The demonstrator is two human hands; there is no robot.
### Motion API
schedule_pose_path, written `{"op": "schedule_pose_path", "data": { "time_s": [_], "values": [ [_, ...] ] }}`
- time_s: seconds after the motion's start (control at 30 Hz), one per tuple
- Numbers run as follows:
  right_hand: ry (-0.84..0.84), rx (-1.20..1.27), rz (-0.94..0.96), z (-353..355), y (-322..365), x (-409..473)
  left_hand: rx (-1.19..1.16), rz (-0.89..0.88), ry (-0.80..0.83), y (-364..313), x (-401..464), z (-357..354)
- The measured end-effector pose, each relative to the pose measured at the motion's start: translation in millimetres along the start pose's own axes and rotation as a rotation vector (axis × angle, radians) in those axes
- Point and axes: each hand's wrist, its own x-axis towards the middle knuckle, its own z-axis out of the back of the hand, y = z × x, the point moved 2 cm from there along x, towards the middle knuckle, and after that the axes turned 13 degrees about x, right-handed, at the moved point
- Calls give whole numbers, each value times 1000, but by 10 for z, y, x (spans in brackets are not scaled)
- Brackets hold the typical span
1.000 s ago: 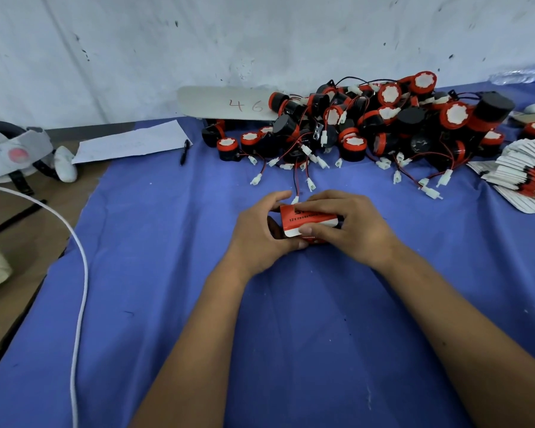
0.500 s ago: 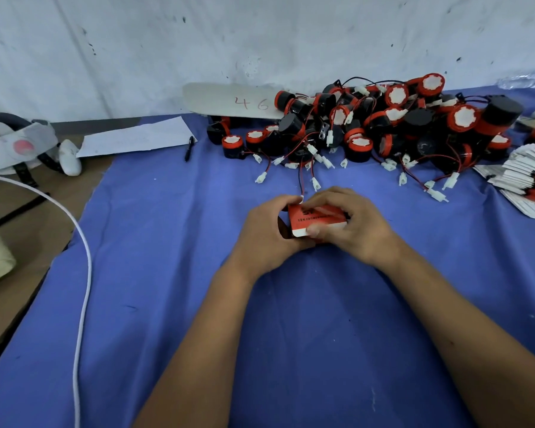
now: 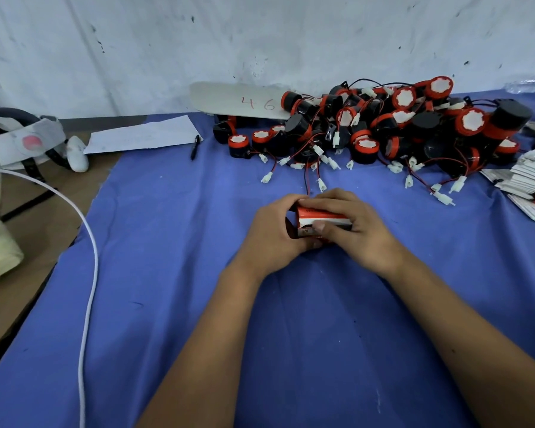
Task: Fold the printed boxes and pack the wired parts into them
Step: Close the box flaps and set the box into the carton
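Both hands, left [image 3: 275,233] and right [image 3: 357,230], clasp the box [image 3: 320,219] mid-cloth; thin card likely crushes easily, so hold its edges.

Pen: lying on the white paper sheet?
No. The pen lies on the blue cloth, just off the paper at its right corner.

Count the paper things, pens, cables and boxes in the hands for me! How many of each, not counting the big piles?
Red printed box held by both hands, left hand and right hand: 1
White paper sheet: 1
Card marked 46: 1
Black pen: 1
White cable: 1
Total: 5
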Motion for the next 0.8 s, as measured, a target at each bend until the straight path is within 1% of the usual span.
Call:
{"op": "schedule_pose_path", "data": {
  "time_s": [0.17, 0.3, 0.4, 0.47, 0.53, 0.57, 0.67, 0.7, 0.8],
  "values": [
    [25, 18, -46, -13, 30, -1, 3, -7, 3, 20, 5, -1],
    [86, -107, -58, 11, 33, -8, -19, 8, -7, 27, -1, 8],
    [113, -157, -92, 45, 35, -19, -127, 37, -23, 27, -3, 60],
    [128, -114, -114, 50, 43, -19, -202, 71, -58, 53, -2, 101],
    [109, -75, -91, 51, 70, -17, -218, 71, -96, 74, 5, 122],
    [70, -34, -72, 55, 79, -21, -215, 66, -104, 79, 9, 123],
    [-102, 200, -60, 121, 64, -49, -191, 58, -119, 107, 19, 126],
    [-126, 254, -66, 152, 40, -55, -180, 48, -127, 120, 24, 124],
    [-98, 318, -67, 213, -30, -52, -167, 3, -140, 131, 35, 97]
  ]
}}
